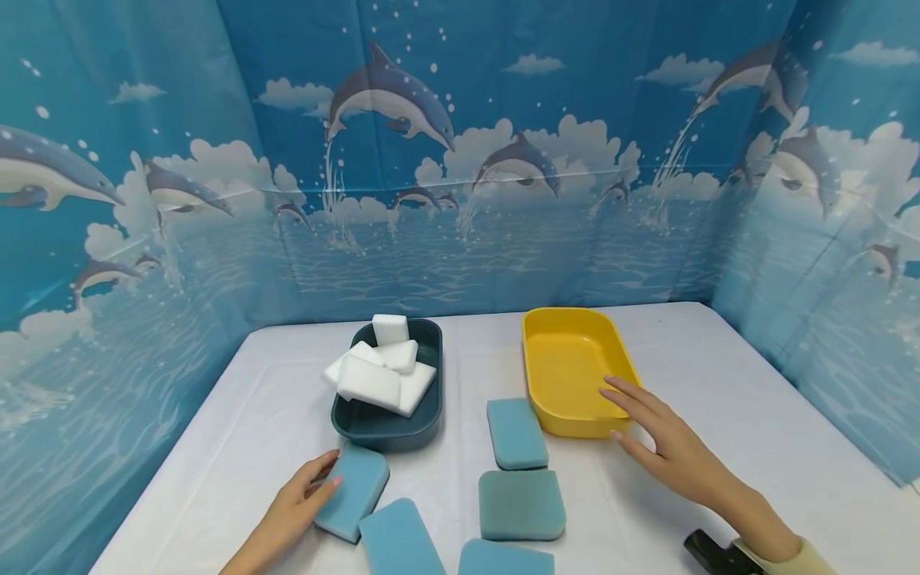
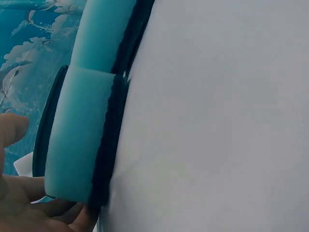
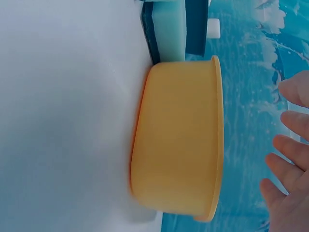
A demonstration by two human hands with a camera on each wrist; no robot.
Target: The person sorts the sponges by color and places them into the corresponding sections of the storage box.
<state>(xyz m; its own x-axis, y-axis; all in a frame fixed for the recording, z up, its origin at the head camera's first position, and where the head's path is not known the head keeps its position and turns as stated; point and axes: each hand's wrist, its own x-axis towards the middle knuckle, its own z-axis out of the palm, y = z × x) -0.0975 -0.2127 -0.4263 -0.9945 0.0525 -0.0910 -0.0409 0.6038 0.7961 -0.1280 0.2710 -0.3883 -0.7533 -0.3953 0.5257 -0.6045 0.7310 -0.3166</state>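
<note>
Five two-layer scouring sponges (image 1: 522, 505) lie on the white tablecloth (image 1: 460, 383), in front of the dark teal tub (image 1: 391, 439) and to its right. My left hand (image 1: 291, 503) touches the left-hand sponge (image 1: 359, 485), just in front of that tub, fingers loosely bent at its edge, thumb lifted clear. My right hand (image 1: 676, 451), empty and spread wide, hovers by the yellow tub (image 1: 564, 363), right of the teal one, which holds heaped white foam blocks (image 1: 370, 382).
</note>
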